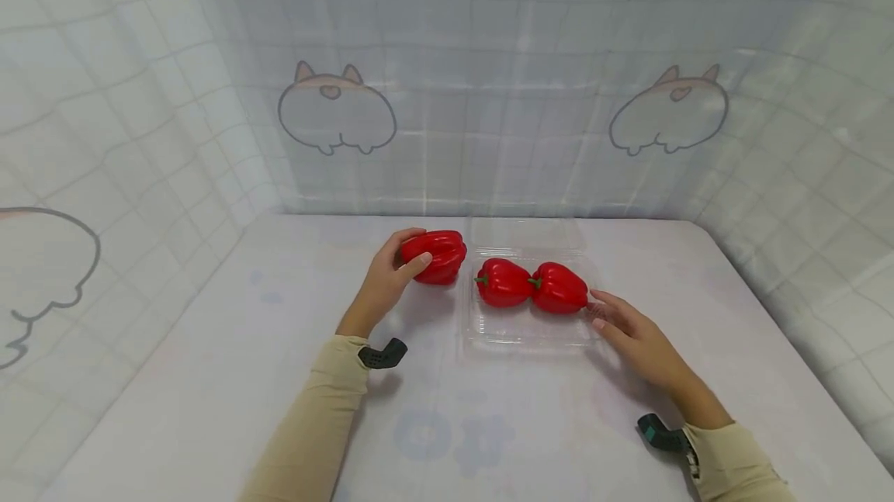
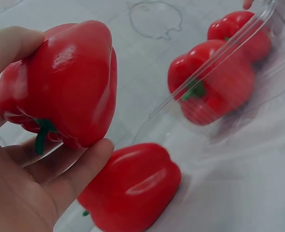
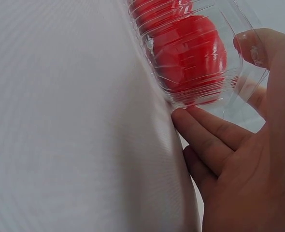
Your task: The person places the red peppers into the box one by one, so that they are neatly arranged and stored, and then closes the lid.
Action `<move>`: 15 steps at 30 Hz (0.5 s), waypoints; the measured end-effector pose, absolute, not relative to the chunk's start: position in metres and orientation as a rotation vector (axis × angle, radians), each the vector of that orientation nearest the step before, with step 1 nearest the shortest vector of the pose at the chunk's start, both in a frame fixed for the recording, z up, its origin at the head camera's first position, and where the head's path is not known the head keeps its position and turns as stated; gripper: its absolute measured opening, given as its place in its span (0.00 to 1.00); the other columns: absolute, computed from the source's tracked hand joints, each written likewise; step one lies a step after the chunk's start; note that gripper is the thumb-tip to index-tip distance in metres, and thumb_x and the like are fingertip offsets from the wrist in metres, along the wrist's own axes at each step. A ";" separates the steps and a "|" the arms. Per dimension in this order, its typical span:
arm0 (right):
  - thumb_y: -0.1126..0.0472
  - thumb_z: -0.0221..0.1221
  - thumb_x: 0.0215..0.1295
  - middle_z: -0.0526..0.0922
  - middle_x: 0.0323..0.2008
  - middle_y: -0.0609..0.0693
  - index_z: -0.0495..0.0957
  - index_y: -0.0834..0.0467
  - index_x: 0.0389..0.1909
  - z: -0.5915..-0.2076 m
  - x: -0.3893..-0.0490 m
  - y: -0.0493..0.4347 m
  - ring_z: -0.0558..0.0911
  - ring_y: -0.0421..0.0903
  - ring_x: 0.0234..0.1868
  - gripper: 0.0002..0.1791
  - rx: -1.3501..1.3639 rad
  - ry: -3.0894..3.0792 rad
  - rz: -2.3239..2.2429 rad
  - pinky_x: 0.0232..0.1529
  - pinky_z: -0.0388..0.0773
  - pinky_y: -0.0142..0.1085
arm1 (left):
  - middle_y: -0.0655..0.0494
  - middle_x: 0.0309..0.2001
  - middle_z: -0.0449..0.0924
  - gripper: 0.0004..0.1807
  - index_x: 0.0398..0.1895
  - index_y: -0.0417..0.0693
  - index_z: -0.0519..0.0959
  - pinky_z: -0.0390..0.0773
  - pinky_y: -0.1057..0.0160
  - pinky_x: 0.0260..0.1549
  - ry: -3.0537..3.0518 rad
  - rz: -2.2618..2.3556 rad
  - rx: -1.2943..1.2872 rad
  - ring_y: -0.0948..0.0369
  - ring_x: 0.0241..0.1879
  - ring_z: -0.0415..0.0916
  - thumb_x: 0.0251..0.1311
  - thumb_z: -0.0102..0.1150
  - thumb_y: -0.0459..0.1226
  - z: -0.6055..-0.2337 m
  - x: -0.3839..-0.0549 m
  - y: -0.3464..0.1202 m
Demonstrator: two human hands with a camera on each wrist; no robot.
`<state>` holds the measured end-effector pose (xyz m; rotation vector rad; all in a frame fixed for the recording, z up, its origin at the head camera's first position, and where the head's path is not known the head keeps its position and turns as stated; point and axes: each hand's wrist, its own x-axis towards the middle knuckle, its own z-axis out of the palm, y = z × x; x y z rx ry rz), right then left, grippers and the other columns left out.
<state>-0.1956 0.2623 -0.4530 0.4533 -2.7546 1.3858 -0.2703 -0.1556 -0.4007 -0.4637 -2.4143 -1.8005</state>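
Note:
My left hand (image 1: 387, 273) grips a red bell pepper (image 2: 70, 82), thumb on one side and fingers on the other. The green stem shows at its lower end in the left wrist view. Just below it, a second bell pepper (image 2: 133, 188) lies on the table, left of a clear plastic container (image 1: 531, 331). Two more red bell peppers (image 1: 504, 282) lie inside the container, side by side. My right hand (image 1: 642, 343) rests against the container's right side with its fingers fairly straight. Through the clear plastic, part of the thumb and fingers shows in the right wrist view.
The container's clear lid (image 1: 524, 233) lies folded back toward the rear wall. A pale tabletop (image 1: 293, 409) lies under everything, bounded by hanging sheets (image 1: 503, 137) with a grid and cartoon pattern at the back and sides. Dark wrist devices (image 1: 382, 354) sit on both sleeves.

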 end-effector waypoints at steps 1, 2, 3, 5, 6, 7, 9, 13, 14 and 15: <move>0.52 0.54 0.76 0.73 0.66 0.61 0.61 0.51 0.76 -0.453 -0.196 0.262 0.74 0.60 0.65 0.31 0.455 -2.756 1.389 0.59 0.73 0.59 | 0.50 0.64 0.72 0.30 0.70 0.53 0.66 0.78 0.50 0.55 -2.416 -1.804 -0.472 0.51 0.61 0.71 0.68 0.61 0.48 -0.401 -0.270 -0.153; 0.52 0.54 0.76 0.73 0.66 0.61 0.61 0.51 0.76 -0.453 -0.196 0.262 0.73 0.60 0.66 0.31 0.457 -2.756 1.389 0.59 0.72 0.59 | 0.50 0.63 0.72 0.30 0.70 0.53 0.67 0.78 0.51 0.55 -2.418 -1.808 -0.479 0.51 0.60 0.71 0.67 0.62 0.48 -0.401 -0.269 -0.151; 0.52 0.54 0.76 0.73 0.66 0.61 0.61 0.51 0.76 -0.453 -0.196 0.262 0.73 0.61 0.66 0.31 0.456 -2.757 1.395 0.59 0.72 0.59 | 0.50 0.63 0.72 0.30 0.70 0.54 0.67 0.79 0.51 0.54 -2.420 -1.808 -0.487 0.51 0.60 0.71 0.67 0.62 0.48 -0.402 -0.268 -0.149; 0.51 0.54 0.76 0.73 0.66 0.62 0.61 0.51 0.76 -0.454 -0.197 0.262 0.73 0.61 0.66 0.31 0.454 -2.759 1.397 0.59 0.72 0.59 | 0.50 0.62 0.73 0.30 0.69 0.54 0.67 0.80 0.51 0.53 -2.429 -1.802 -0.512 0.51 0.59 0.72 0.66 0.63 0.48 -0.402 -0.267 -0.145; 0.51 0.54 0.76 0.73 0.66 0.62 0.61 0.51 0.76 -0.454 -0.197 0.262 0.73 0.61 0.66 0.31 0.455 -2.757 1.400 0.59 0.72 0.59 | 0.50 0.62 0.73 0.30 0.69 0.54 0.68 0.80 0.51 0.52 -2.432 -1.799 -0.528 0.51 0.59 0.72 0.66 0.63 0.48 -0.402 -0.267 -0.143; 0.51 0.54 0.76 0.73 0.66 0.62 0.61 0.51 0.76 -0.454 -0.197 0.262 0.73 0.62 0.66 0.30 0.454 -2.755 1.398 0.59 0.72 0.60 | 0.52 0.61 0.74 0.31 0.68 0.55 0.68 0.80 0.52 0.51 -2.427 -1.802 -0.545 0.51 0.59 0.73 0.65 0.64 0.50 -0.405 -0.269 -0.143; 0.51 0.54 0.76 0.73 0.66 0.62 0.61 0.51 0.76 -0.454 -0.196 0.262 0.73 0.62 0.66 0.30 0.449 -2.754 1.394 0.59 0.72 0.60 | 0.53 0.61 0.74 0.30 0.68 0.56 0.69 0.81 0.53 0.51 -2.430 -1.804 -0.568 0.52 0.58 0.73 0.65 0.64 0.50 -0.405 -0.269 -0.140; 0.51 0.54 0.76 0.73 0.66 0.61 0.61 0.51 0.76 -0.453 -0.196 0.262 0.73 0.61 0.65 0.30 0.446 -2.754 1.388 0.58 0.73 0.59 | 0.54 0.60 0.74 0.30 0.68 0.56 0.69 0.81 0.54 0.51 -2.428 -1.808 -0.586 0.53 0.58 0.74 0.65 0.63 0.50 -0.406 -0.268 -0.138; 0.51 0.54 0.76 0.73 0.66 0.61 0.61 0.51 0.76 -0.453 -0.196 0.262 0.73 0.61 0.65 0.31 0.445 -2.754 1.393 0.58 0.73 0.59 | 0.54 0.60 0.74 0.30 0.68 0.56 0.69 0.81 0.54 0.51 -2.427 -1.809 -0.591 0.52 0.58 0.74 0.65 0.63 0.50 -0.406 -0.268 -0.138; 0.51 0.54 0.76 0.73 0.66 0.61 0.61 0.50 0.76 -0.453 -0.196 0.262 0.73 0.61 0.66 0.31 0.446 -2.756 1.399 0.58 0.73 0.59 | 0.53 0.61 0.74 0.30 0.68 0.55 0.69 0.81 0.54 0.51 -2.426 -1.809 -0.596 0.52 0.58 0.74 0.66 0.63 0.49 -0.406 -0.267 -0.138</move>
